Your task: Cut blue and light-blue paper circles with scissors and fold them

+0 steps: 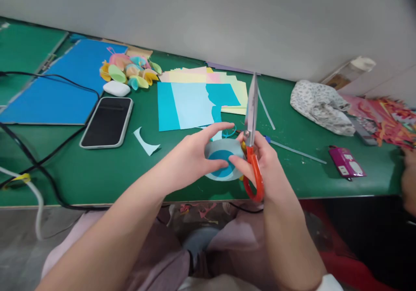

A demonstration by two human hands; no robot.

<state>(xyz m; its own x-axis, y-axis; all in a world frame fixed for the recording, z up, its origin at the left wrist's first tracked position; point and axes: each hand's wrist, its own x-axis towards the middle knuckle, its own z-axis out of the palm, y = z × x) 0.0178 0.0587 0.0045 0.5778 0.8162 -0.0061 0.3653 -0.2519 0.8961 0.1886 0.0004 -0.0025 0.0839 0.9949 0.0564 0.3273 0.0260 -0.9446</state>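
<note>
A round piece of pale blue paper with a darker blue disc at its middle is held up just over the near part of the table. My left hand grips it from the left, thumb on the disc and index finger stretched along the far side. From the right, my right hand presses its thumb on the same paper. Scissors with orange handles are also in my right hand, blades pointing up and away. Right-hand fingers behind the paper are mostly hidden.
Teal and pale blue sheets lie beyond my hands, over pastel papers. A phone, white case, paper scrap and paper petals are left. Right are a glue stick, purple box, cloth and another person's hand.
</note>
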